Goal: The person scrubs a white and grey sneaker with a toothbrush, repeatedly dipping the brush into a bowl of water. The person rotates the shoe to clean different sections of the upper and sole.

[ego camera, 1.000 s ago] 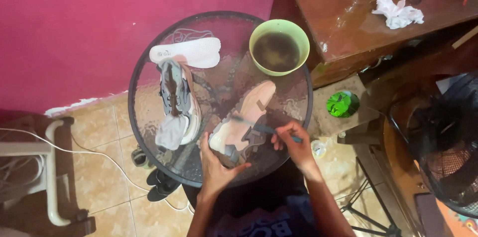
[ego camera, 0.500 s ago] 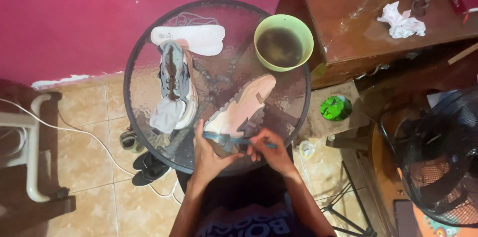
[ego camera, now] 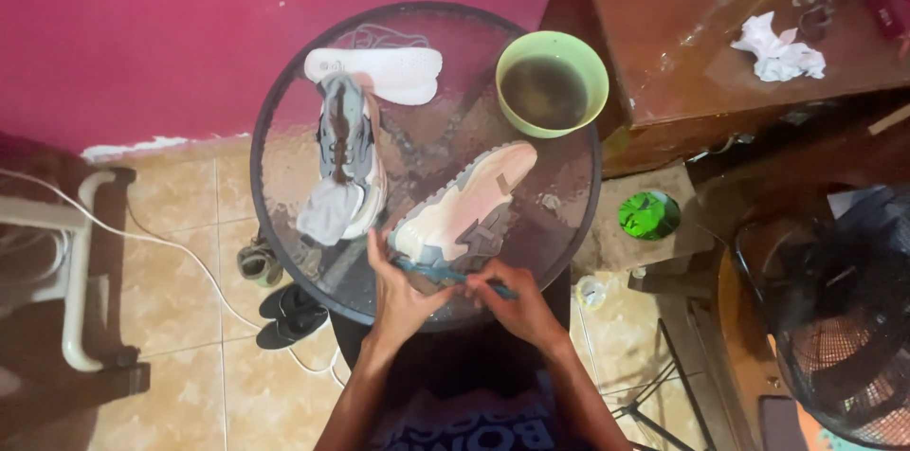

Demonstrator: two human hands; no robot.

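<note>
Round table point(ego camera: 284, 143), frame centre: insole point(ego camera: 379, 73) upper left, shoe point(ego camera: 343, 159) below it, bowl point(ego camera: 554, 83) upper right, overturned shoe point(ego camera: 464, 207) lower centre. Desk point(ego camera: 701, 53) at right; fan point(ego camera: 834, 318) lower right.

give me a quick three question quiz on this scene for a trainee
1. True or false: the green bowl on the round glass table holds dark liquid.
2. What lies sole-up under both hands? A) the shoe B) a plate C) a towel
3. Fill in: the right hand holds a thin teal ____ against the shoe.

Key:
1. True.
2. A; the left hand steadies its near end.
3. Brush, by its look. A second shoe and a white insole lie farther back.
</note>
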